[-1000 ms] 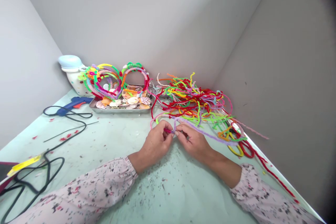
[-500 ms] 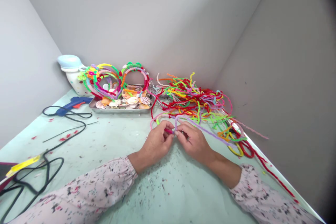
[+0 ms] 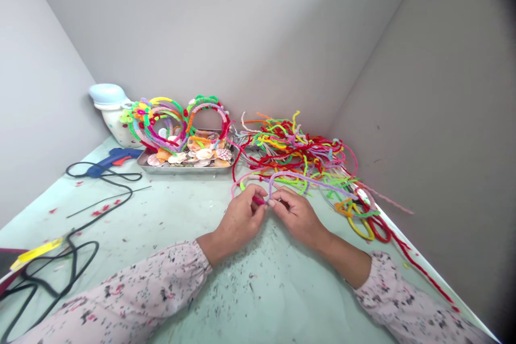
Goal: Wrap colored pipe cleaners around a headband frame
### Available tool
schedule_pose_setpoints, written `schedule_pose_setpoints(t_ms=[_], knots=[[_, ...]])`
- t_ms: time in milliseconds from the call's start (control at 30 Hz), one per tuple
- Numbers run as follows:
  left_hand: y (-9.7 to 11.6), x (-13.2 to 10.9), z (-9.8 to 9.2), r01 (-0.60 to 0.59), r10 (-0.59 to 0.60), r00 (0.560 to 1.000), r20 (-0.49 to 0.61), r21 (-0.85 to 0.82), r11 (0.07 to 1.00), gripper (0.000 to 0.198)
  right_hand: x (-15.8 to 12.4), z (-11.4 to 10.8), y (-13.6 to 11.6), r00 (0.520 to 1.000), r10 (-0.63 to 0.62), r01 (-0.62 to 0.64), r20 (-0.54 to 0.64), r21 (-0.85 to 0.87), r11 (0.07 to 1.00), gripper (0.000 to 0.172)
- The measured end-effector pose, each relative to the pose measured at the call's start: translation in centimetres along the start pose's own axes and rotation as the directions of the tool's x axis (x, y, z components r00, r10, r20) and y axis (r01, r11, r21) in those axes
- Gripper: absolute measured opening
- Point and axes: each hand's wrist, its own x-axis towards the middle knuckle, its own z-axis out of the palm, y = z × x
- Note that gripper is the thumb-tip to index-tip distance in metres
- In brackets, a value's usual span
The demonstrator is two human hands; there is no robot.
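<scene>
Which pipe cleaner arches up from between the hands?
The lilac pipe cleaner: it arches rightward across the front of the multicoloured heap, while the other strands lie tangled.

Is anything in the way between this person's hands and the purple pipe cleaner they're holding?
Nothing visible is. The purple pipe cleaner runs directly into the pinch where the left hand and right hand meet.
</scene>
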Motion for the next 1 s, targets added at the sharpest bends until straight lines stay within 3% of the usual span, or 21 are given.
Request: schedule_pose_setpoints(t_ms=[267, 433, 667, 1000], knots=[[0.14, -0.03, -0.09, 0.012, -0.012, 1.0, -0.006, 0.006, 1.0, 0.018, -0.25, 0.04, 0.07, 0.999, -0.029, 0.028, -0.035, -0.003, 1.0, 0.012], [0.26, -0.04, -0.14, 0.028, -0.028, 1.0, -0.006, 0.001, 1.0, 0.018, -0.29, 0.02, -0.07, 1.0, 0.027, -0.027, 0.011, -0.027, 0.999, 0.012], [0.37, 0.02, -0.13, 0.032, -0.033, 0.999, -0.029, -0.009, 0.999, 0.017, -0.32, 0.08, 0.44, 0.996, -0.087, 0.086, -0.022, -0.046, 0.995, 0.012], [0.51, -0.05, -0.19, 0.031, -0.033, 0.998, -0.055, -0.031, 0.999, 0.016, -0.4, -0.02, -0.08, 0.999, -0.046, 0.046, -0.011, 0.001, 0.999, 0.012]])
